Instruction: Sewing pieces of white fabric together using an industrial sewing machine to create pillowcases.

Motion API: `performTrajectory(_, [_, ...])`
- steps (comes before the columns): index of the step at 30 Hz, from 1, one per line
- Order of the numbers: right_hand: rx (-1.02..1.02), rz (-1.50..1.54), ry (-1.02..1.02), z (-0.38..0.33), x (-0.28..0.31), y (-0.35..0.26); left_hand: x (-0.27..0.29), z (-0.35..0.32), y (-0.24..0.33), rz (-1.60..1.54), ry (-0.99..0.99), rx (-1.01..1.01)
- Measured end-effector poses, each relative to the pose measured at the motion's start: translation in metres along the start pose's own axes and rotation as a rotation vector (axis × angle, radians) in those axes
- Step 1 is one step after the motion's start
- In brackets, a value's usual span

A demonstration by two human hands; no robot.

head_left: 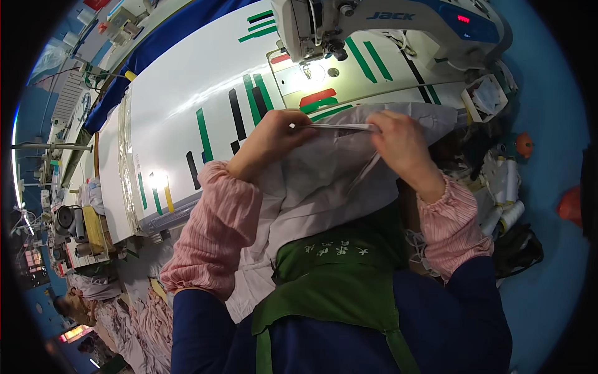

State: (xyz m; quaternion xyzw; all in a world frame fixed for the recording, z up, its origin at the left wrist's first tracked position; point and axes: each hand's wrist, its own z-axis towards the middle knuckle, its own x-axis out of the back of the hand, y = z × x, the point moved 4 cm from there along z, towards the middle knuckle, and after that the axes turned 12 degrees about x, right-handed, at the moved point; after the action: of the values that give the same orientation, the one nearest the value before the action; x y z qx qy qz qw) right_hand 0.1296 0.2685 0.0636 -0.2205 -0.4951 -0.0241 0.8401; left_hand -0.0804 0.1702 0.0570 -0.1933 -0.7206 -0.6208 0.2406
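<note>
A pale grey-white piece of fabric (324,168) hangs from both hands, draping over the near edge of the sewing table and down across my lap. My left hand (277,137) pinches one end of a narrow folded edge of it. Close to the other end, my right hand (402,142) grips the same fold, so the edge runs fairly straight between them. Beyond the hands stands a white and blue sewing machine (398,28), its lit needle area (308,73) over the table. The fabric is held apart from the needle.
The white tabletop (168,93) carries strips of green, black and red tape. A small white box (484,98) sits at its right end, with thread cones (512,214) below. Heaped fabric (134,327) lies at lower left, near another person (78,305).
</note>
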Motion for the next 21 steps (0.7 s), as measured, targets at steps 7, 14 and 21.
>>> performTrajectory(7, [-0.149,-0.059,0.003,-0.044,0.053,0.050,0.003,-0.048,0.057,0.075,0.080,0.025])
performTrajectory(14, [-0.397,0.410,-0.162,-0.085,0.090,0.106,0.024,-0.056,0.053,0.112,0.055,0.142])
performTrajectory(21, [-0.365,0.844,0.017,-0.106,0.103,0.108,0.040,-0.047,0.021,-0.023,0.042,0.312])
